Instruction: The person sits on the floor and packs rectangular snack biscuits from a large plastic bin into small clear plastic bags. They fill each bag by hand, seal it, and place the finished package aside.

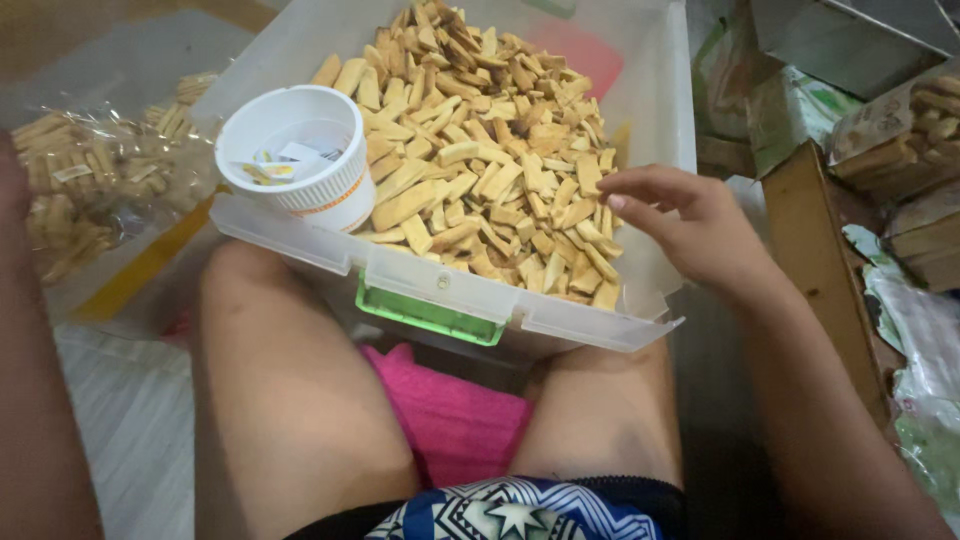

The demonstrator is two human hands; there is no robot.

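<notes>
A clear plastic bin with a green latch rests on my knees, heaped with tan biscuit sticks. A white paper cup holding small sachets stands in the bin's near left corner. My right hand hovers over the right side of the heap, fingers loosely curled and pointing left, fingertips touching the sticks, with nothing clearly held. At the far left edge only my left forearm shows; the left hand itself is out of view.
A clear bag of packed biscuit sticks lies on the floor at left. To the right stand a cardboard box, wrapped packs and plastic bags. A pink cloth lies between my legs.
</notes>
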